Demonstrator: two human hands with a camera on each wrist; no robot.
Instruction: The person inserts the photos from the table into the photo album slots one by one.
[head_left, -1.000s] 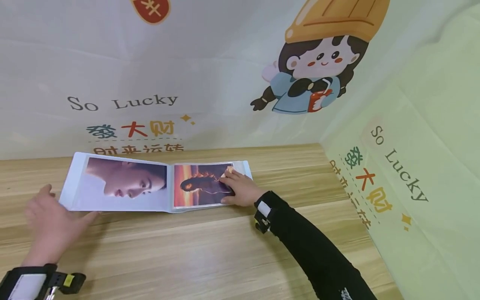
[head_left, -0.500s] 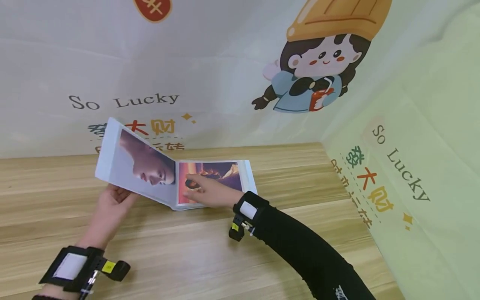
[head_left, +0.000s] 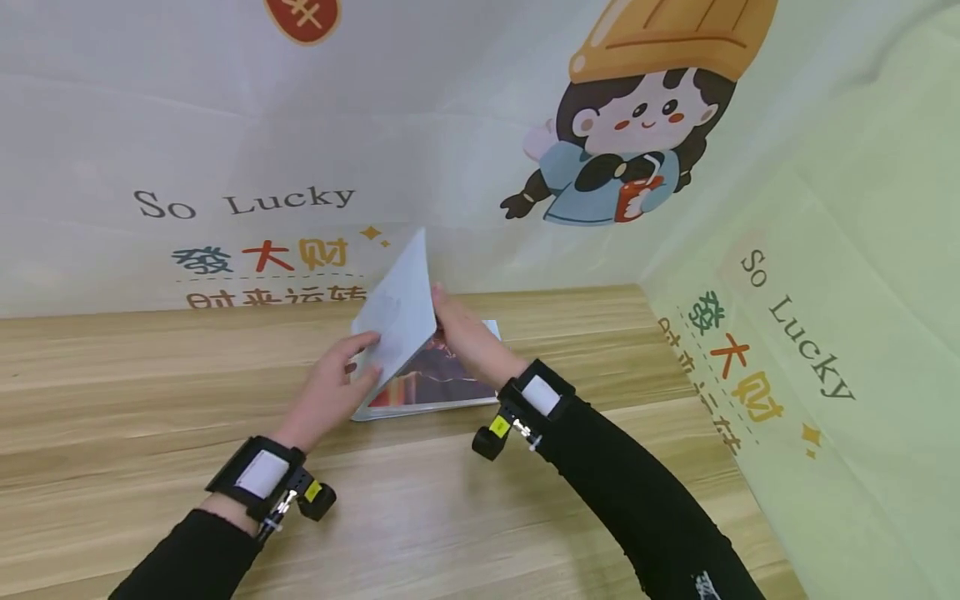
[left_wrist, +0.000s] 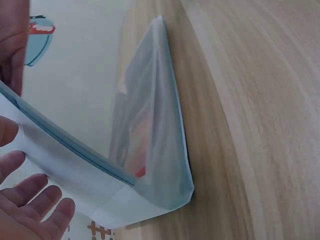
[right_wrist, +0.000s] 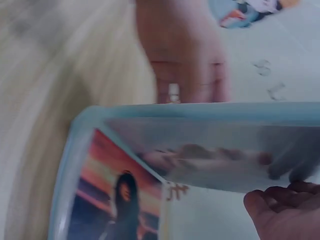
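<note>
A white photo album (head_left: 397,317) stands partly open on the wooden table, its left cover swung up and leaning to the right. My left hand (head_left: 330,387) touches the outside of that cover with spread fingers, also seen in the left wrist view as fingers (left_wrist: 37,200) against the white face. My right hand (head_left: 480,337) is on the inner side near the cover's free edge, its fingertips (right_wrist: 257,205) at the clear sleeve. Below lies the sunset photo (head_left: 442,375), partly covered by the raised cover and my right hand.
The wooden table (head_left: 420,517) runs up to a white printed backdrop (head_left: 450,167) behind the album. On the right rises another printed sheet (head_left: 847,333). Both wrists carry straps with small cameras, the left one (head_left: 318,500) and the right one (head_left: 489,443).
The left cover has risen from lying flat and swung over to the right, hiding its face photo. My left hand moved right with it; my right hand came off the sunset photo to the cover.
</note>
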